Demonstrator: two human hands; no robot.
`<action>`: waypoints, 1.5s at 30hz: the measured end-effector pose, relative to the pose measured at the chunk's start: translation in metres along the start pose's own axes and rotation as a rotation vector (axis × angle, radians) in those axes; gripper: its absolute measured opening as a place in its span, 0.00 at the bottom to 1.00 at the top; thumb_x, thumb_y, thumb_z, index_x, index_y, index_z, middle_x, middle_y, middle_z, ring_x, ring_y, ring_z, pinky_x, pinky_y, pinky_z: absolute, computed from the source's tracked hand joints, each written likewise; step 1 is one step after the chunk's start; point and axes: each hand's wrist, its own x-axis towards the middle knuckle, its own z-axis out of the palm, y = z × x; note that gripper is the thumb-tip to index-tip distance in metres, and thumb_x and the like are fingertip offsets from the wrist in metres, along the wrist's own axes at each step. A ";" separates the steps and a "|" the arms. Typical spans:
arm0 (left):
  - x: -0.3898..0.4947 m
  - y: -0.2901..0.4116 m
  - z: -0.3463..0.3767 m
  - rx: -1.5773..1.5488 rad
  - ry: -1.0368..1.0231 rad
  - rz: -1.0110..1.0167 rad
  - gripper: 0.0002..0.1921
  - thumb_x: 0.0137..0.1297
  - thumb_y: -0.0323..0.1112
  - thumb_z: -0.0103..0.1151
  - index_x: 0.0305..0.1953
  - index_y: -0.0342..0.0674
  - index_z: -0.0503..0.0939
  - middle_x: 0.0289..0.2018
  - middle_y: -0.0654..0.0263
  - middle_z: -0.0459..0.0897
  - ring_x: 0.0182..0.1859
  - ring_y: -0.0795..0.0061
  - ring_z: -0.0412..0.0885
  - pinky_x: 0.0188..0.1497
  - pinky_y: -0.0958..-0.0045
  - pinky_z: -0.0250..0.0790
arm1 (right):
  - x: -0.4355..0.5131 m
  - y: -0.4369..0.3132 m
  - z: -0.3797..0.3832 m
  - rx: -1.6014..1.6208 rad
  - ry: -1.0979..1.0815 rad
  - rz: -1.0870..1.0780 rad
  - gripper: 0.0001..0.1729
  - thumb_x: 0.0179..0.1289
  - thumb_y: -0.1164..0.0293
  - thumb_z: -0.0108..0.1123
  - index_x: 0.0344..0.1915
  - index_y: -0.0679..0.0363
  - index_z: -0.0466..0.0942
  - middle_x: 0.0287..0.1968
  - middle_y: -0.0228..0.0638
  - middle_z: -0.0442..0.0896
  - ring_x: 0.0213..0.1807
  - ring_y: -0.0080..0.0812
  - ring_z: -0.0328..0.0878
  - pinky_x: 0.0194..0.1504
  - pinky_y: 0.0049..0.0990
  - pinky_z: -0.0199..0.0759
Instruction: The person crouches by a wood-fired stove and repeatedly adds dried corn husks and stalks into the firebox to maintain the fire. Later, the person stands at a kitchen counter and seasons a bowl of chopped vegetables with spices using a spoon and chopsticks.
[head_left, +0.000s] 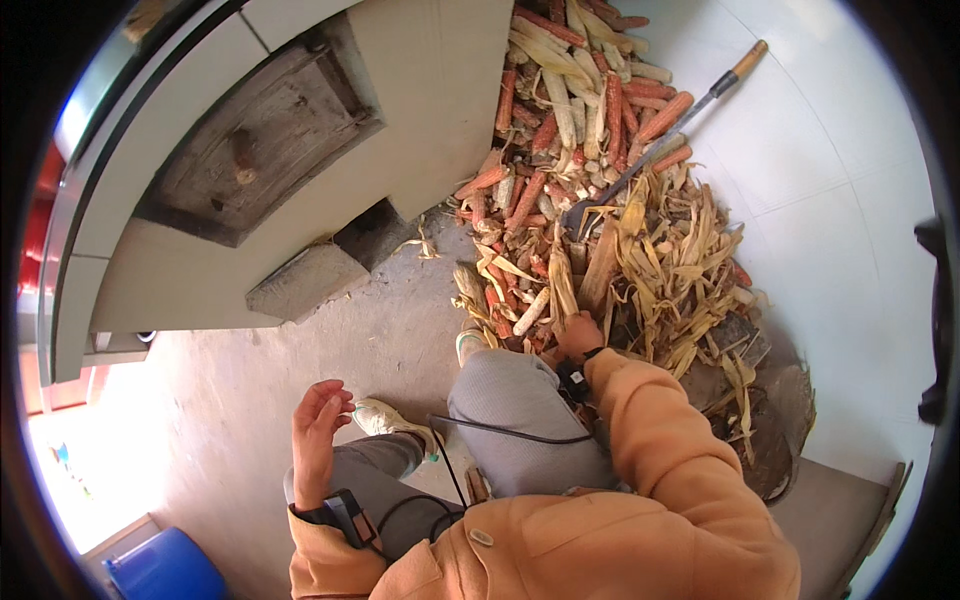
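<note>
My right hand (581, 335) is closed around the lower end of a dry corn husk (562, 281), which points up and away from me on the pile. Whether a cob sits inside the husk I cannot tell. Just right of it lies a broad brown piece (600, 266), perhaps wood or bark. A pale bare cob (532, 311) rests to the left of the husk. Over my left thigh, my left hand (319, 420) is raised, empty, its fingers loosely curved and the thumb apart.
Red and pale corncobs (555, 135) and loose husks (675, 262) heap against the white wall (817, 187). A long-handled shovel (660, 142) leans across them. At left, a tiled stove (420, 97) has a metal door (255, 142). A black cable (510, 431) crosses my leg; a blue bucket (165, 566) lies behind.
</note>
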 end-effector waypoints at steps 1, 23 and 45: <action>0.000 0.002 0.001 -0.005 -0.007 -0.002 0.12 0.71 0.34 0.52 0.51 0.38 0.76 0.40 0.67 0.81 0.42 0.80 0.78 0.44 0.78 0.70 | 0.005 0.005 -0.004 0.062 0.040 -0.044 0.21 0.60 0.59 0.60 0.45 0.66 0.80 0.55 0.52 0.74 0.54 0.52 0.73 0.53 0.43 0.73; -0.019 -0.003 0.004 0.455 0.397 0.838 0.26 0.54 0.23 0.62 0.57 0.44 0.74 0.53 0.62 0.77 0.36 0.66 0.81 0.39 0.69 0.75 | -0.176 -0.182 -0.253 0.589 -0.600 -0.934 0.11 0.52 0.78 0.53 0.37 0.64 0.79 0.36 0.25 0.78 0.39 0.19 0.70 0.44 0.21 0.63; -0.014 -0.066 -0.074 -0.007 0.500 0.435 0.10 0.64 0.26 0.59 0.46 0.33 0.78 0.29 0.72 0.80 0.28 0.83 0.71 0.30 0.76 0.66 | -0.079 -0.441 -0.240 0.638 0.458 -0.897 0.27 0.64 0.60 0.61 0.51 0.73 0.73 0.43 0.46 0.83 0.45 0.35 0.79 0.47 0.30 0.70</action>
